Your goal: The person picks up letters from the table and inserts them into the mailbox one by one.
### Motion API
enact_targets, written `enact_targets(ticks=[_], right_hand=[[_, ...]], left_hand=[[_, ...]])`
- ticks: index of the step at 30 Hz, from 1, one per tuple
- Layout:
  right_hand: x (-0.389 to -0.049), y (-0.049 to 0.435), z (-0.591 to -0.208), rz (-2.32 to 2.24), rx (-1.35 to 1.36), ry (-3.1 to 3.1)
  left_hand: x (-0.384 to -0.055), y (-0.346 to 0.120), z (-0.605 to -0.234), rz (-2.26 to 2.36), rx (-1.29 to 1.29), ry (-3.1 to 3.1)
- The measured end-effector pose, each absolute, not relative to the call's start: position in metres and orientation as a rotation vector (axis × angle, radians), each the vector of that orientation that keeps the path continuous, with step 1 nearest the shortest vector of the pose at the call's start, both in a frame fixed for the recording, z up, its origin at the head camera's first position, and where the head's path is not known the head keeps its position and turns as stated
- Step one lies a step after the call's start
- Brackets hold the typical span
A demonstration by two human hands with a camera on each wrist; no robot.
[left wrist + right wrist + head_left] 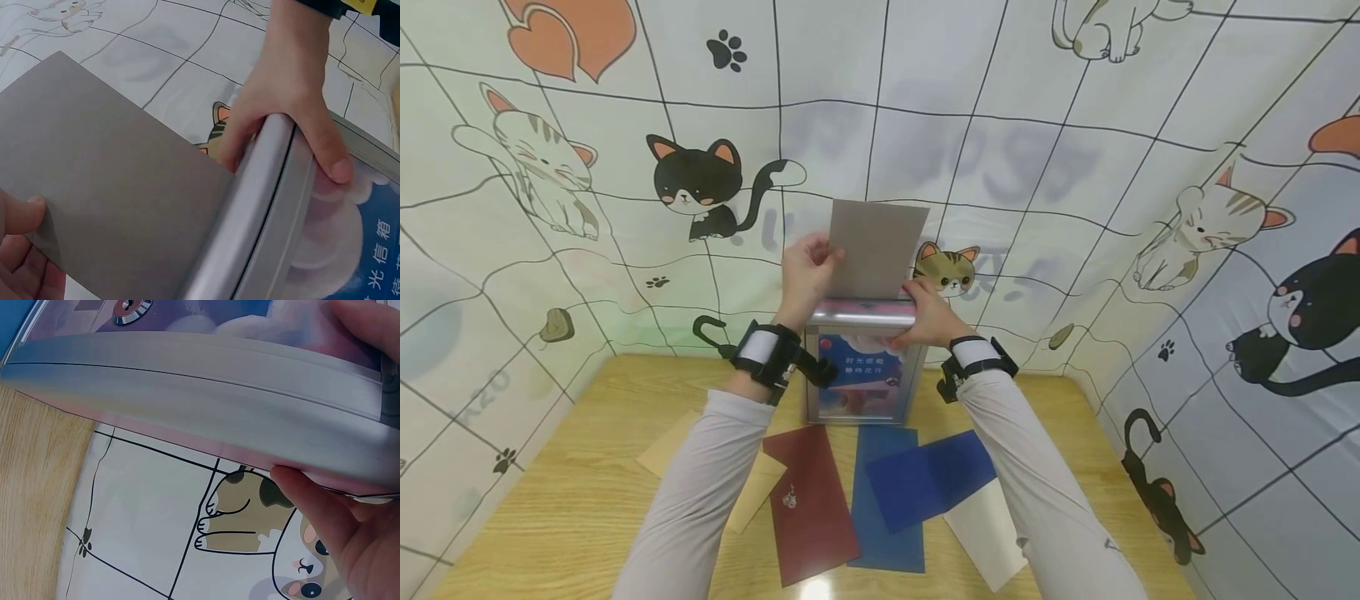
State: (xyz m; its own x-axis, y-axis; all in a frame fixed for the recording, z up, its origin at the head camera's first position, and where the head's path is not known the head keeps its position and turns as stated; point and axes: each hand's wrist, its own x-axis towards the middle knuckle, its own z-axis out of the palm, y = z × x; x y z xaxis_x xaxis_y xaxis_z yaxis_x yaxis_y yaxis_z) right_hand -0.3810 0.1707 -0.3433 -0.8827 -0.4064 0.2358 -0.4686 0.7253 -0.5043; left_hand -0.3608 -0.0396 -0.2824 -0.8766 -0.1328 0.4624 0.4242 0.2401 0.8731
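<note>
In the head view, the left hand (808,271) pinches a grey card (880,250) by its left edge, thumb on the near face. The card stands upright above a silver-framed box (859,375), its lower edge meeting the top; whether it goes into the box cannot be told. The right hand (931,315) grips the box's upper right corner. On the wooden table (587,458) before the box lie beige envelopes (756,492) partly under the left sleeve (688,492), a dark red envelope (820,533) bearing a small silvery thing (789,497), a blue envelope (872,533), a darker blue one overlapping it, and a cream one (988,533) beside the right sleeve (1037,483). A cat-print sheet (1000,183) hangs behind.

In the left wrist view, the left thumb lies on the card's face, with fingers behind. The right hand straddles the box's rounded edge, thumb on the front.

In the right wrist view, the right hand holds the box's edge between thumb and fingers; a round lock (130,309) shows on the front.
</note>
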Motion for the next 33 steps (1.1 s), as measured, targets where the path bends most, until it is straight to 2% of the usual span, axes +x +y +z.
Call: enact_targets(ticks=[26, 33], right_hand=[[-0.377, 0.169, -0.339, 0.862, 0.706, -2.821], [-0.376, 0.168, -0.339, 0.872, 0.686, -2.841]], left_hand=[[-0.374, -0.045, -0.327, -1.471, -0.268, -2.290], [-0.368, -0.060, -0.331, -1.396, -0.381, -2.452]])
